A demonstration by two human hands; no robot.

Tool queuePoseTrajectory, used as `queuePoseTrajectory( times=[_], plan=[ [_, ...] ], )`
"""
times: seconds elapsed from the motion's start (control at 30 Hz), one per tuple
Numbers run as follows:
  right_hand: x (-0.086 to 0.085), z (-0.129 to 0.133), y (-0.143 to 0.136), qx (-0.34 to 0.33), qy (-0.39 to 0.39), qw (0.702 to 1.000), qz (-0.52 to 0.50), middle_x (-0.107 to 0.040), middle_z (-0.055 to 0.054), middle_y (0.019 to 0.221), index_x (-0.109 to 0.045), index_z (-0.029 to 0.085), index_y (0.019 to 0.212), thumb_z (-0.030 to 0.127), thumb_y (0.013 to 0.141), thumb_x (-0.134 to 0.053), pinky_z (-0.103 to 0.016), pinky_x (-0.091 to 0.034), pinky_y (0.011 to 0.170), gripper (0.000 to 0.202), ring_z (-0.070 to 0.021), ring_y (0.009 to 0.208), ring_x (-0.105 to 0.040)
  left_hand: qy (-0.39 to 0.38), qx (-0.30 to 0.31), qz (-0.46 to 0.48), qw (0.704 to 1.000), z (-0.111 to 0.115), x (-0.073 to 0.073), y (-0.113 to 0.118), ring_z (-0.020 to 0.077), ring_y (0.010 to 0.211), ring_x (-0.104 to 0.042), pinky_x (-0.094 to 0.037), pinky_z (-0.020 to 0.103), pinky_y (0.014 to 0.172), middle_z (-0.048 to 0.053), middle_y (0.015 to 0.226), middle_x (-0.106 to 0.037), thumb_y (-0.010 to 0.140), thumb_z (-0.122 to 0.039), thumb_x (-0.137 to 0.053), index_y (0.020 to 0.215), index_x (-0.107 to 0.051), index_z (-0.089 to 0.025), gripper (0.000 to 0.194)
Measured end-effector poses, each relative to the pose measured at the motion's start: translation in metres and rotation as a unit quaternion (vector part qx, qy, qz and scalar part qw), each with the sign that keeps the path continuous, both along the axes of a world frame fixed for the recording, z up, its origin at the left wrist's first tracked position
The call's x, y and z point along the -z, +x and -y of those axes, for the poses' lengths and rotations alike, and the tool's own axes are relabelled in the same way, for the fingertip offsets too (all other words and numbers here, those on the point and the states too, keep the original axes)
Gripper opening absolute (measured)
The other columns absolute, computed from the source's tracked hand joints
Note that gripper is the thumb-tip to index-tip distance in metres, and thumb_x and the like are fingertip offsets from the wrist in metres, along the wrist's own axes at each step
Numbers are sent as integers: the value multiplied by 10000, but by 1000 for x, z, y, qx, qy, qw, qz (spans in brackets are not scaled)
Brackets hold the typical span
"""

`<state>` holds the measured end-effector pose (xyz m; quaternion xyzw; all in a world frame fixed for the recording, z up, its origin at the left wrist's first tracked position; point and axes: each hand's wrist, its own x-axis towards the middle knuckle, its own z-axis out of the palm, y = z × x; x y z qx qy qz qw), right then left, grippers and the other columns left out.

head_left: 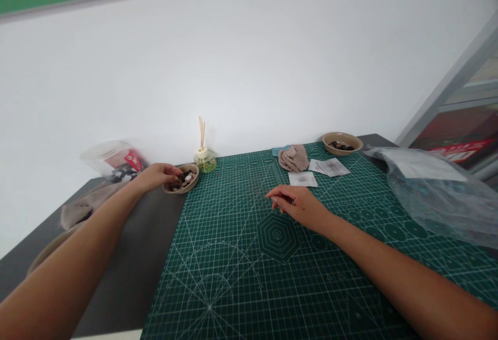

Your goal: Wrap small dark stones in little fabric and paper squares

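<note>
My left hand (159, 175) reaches over the rim of a tan bowl (196, 178) at the left edge of the mat. Its fingers are drawn together among small dark, brown and whitish stone-like pieces (187, 179) in the bowl. What sits between the fingertips is too small to make out. Above the middle of the green cutting mat (225, 215) hovers my right hand (298, 205), fingers loosely bent and apart, with nothing visible in it. Small white packets (302, 179) and a crumpled beige cloth (293, 159) lie just beyond it.
A reed diffuser (205, 160) stands behind the left bowl. Farther left are a clear tub (111, 158) of dark and white pieces and another beige cloth (78, 212). A second tan bowl (342, 144) with dark pieces sits back right, near a large plastic bag (436, 189).
</note>
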<state>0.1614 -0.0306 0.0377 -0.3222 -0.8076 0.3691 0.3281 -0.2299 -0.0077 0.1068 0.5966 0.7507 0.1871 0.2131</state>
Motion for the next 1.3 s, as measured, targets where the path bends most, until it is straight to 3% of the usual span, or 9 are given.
queuePoseTrajectory(
  times=[0.17,0.33,0.57,0.73,0.87,1.03,1.3],
  plan=[
    [1,0,0,-3,12,1000,4,-660,-13,745,-629,184,944,179,869,-468,-239,-455,558,177,-112,566,-577,-17,85,-8,996,-4,10,11,238,768,-652,-515,296,668,16,804,-707,556,-399,-646,911,-680,-174,422],
    [2,0,1,-2,6,1000,5,-661,-13,747,-629,187,949,187,872,-466,-239,-455,551,180,-112,562,-576,-10,150,-59,987,-13,21,25,219,797,-612,-470,276,750,-9,805,-668,551,-351,-598,779,-673,-214,276],
    [0,0,1,0,4,1000,6,-658,-8,735,-626,188,943,187,869,-463,-237,-449,546,179,-109,550,-569,28,130,-116,984,-14,21,22,229,735,-587,-446,295,713,1,676,-608,587,-319,-522,625,-572,-219,118],
    [-1,0,1,-4,4,1000,8,-660,-11,739,-628,189,935,198,870,-464,-245,-451,559,177,-112,550,-570,37,77,-105,991,-10,21,4,238,739,-628,-476,293,668,15,723,-663,641,-381,-530,770,-609,-201,235],
    [1,-1,2,-5,8,1000,13,-661,-13,746,-631,193,948,198,874,-463,-246,-453,561,183,-113,551,-568,27,71,-79,994,-11,16,-8,229,746,-654,-503,281,668,22,779,-703,664,-445,-540,867,-643,-184,346],
    [3,-1,2,-3,4,1000,15,-658,-10,744,-629,199,958,197,876,-462,-238,-450,548,186,-112,554,-571,17,91,-87,992,-11,11,-15,235,736,-663,-500,273,665,33,769,-710,639,-462,-557,856,-687,-180,379],
    [0,0,1,-8,4,1000,14,-653,-9,742,-625,190,952,196,875,-459,-242,-452,560,183,-111,558,-569,-16,181,-185,966,-16,15,-4,229,729,-626,-436,266,707,-10,691,-680,575,-348,-575,684,-739,-270,211]
  ],
)
